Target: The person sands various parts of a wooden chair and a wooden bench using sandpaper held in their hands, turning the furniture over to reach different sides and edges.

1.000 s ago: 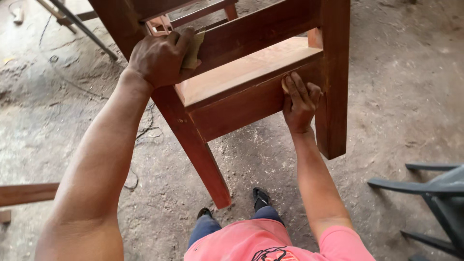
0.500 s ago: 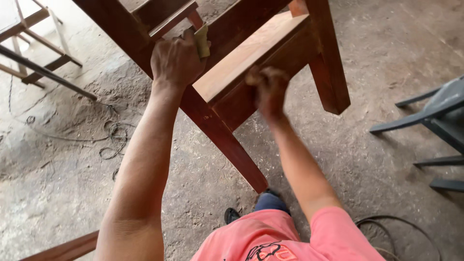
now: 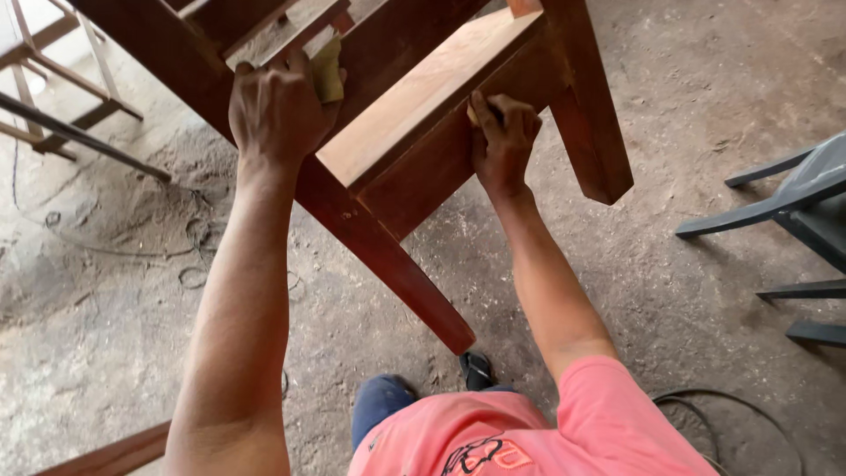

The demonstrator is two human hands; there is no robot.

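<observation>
**Sanding a tilted wooden frame**

While the reddish wooden frame (image 3: 414,132) leans tilted above the dusty floor (image 3: 705,264), filling the head view from ten to one o'clock, the left hand (image 3: 278,110) is clamped on a rail together with a folded sandpaper piece (image 3: 328,70). At one o'clock from the pink shirt (image 3: 529,432), the right hand (image 3: 502,141) presses its fingers closed against the side board. To my eye, steady bracing and strokes along the grain would serve best. A grey plastic chair (image 3: 793,194) stands at three o'clock.
</observation>
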